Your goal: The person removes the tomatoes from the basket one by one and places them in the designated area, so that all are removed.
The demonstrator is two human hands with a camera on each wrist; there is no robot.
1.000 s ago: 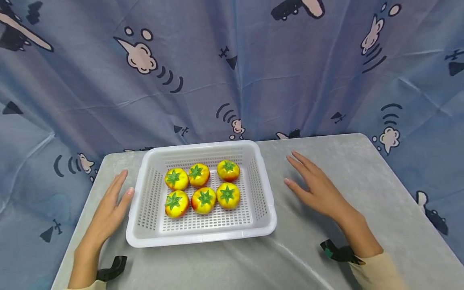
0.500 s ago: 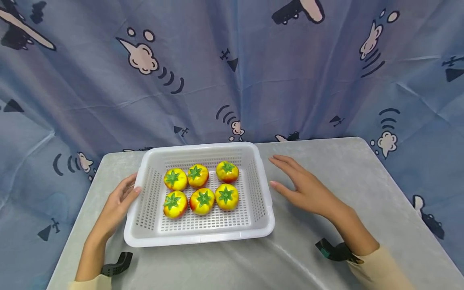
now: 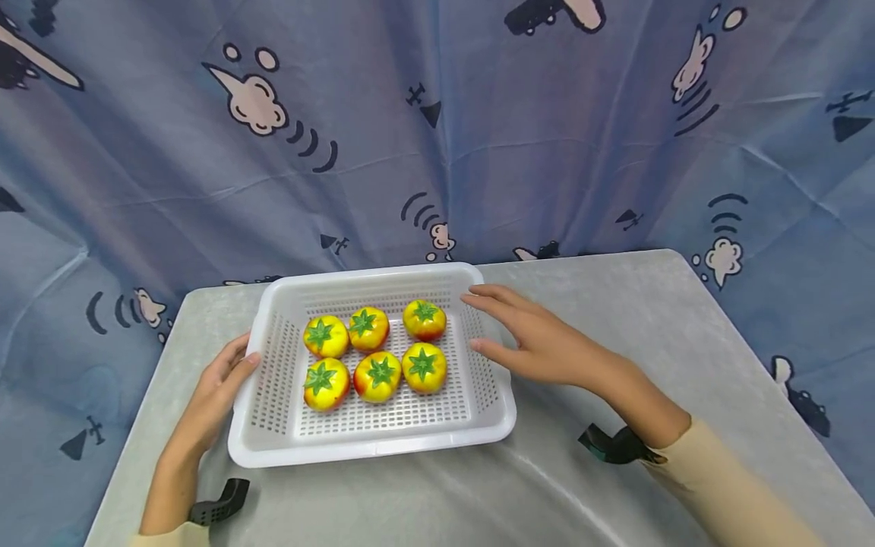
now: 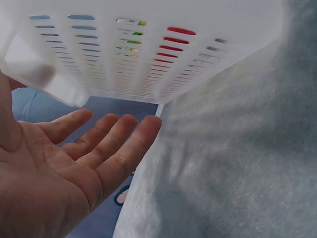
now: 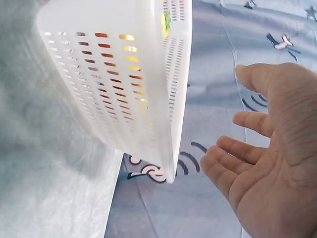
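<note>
The basket is lying lengthwise between the nearer left hand and the right hand, both holding fingers apart.

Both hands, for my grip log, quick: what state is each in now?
Left hand: open at one end of the basket; touching or not, cannot tell.
Right hand: open at the other end, holding nothing.

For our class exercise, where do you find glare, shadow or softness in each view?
Head: a pale, glare-like streak on the table, soft shadow near the right hand; left wrist: blurry-edged shadows across the tabletop; right wrist: the white basket looks washed out, the tabletop soft.
</note>
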